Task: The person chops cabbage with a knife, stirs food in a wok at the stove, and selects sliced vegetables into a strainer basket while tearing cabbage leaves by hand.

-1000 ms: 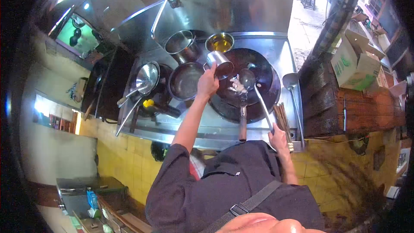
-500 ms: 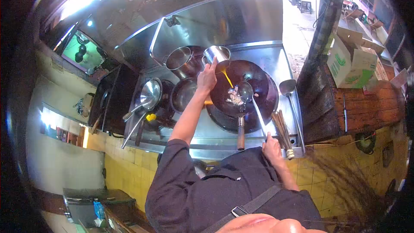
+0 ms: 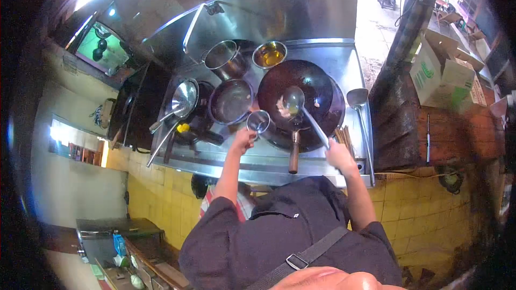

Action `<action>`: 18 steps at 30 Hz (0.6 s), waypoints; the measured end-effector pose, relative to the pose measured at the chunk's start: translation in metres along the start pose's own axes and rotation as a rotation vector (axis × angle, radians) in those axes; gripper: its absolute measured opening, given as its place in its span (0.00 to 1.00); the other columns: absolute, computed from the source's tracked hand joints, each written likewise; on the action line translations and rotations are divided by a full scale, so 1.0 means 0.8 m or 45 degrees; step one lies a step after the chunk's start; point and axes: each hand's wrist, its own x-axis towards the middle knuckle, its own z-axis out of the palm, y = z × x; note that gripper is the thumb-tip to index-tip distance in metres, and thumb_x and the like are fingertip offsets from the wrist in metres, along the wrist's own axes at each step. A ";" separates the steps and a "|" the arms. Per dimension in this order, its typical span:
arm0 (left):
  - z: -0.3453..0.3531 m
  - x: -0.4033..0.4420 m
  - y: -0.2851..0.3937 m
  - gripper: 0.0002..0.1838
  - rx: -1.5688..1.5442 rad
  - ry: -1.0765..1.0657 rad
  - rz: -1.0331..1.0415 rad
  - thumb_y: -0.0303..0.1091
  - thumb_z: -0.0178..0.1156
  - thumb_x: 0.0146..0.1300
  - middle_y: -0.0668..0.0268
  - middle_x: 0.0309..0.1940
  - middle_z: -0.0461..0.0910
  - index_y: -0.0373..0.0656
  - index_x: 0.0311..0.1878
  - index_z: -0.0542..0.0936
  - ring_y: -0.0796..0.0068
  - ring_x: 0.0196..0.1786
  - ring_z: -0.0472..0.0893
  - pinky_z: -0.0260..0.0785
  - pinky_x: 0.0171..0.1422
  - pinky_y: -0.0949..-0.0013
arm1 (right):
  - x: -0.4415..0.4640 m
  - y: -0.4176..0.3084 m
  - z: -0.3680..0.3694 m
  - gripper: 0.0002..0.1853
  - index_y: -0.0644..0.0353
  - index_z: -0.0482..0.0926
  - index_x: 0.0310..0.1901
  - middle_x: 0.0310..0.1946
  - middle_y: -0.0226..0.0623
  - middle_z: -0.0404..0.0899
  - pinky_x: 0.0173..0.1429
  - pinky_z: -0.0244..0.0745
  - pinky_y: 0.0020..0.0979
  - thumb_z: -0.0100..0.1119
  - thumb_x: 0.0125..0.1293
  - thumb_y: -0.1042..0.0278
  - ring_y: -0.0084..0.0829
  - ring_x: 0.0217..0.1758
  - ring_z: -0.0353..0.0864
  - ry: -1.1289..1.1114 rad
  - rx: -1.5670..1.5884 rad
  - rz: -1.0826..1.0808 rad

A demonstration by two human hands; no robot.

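Two utensils grasps: metal cup (image 3: pixel 258 122) with left hand (image 3: pixel 244 140), near side of pan (image 3: pixel 230 102) and wok (image 3: pixel 316 81); ladle (image 3: pixel 315 126) with right hand (image 3: pixel 341 157), bowl inside wok beside pale food (image 3: pixel 281 108).

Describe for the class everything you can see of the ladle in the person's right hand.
The ladle looks metal: a round, greyish bowl on a long, slim, shiny handle. The right hand grips the handle, hiding its end. From there it slants into the wok, its bowl beside pale food. What the bowl holds is hard to tell.
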 end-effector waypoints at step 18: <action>-0.053 -0.049 -0.243 0.37 -0.084 0.290 0.138 0.13 0.58 0.54 0.63 0.39 0.77 0.43 0.69 0.63 0.72 0.31 0.79 0.75 0.35 0.72 | -0.014 0.015 0.055 0.27 0.70 0.55 0.65 0.35 0.59 0.81 0.46 0.77 0.54 0.40 0.66 0.67 0.57 0.40 0.83 0.097 -0.002 -0.147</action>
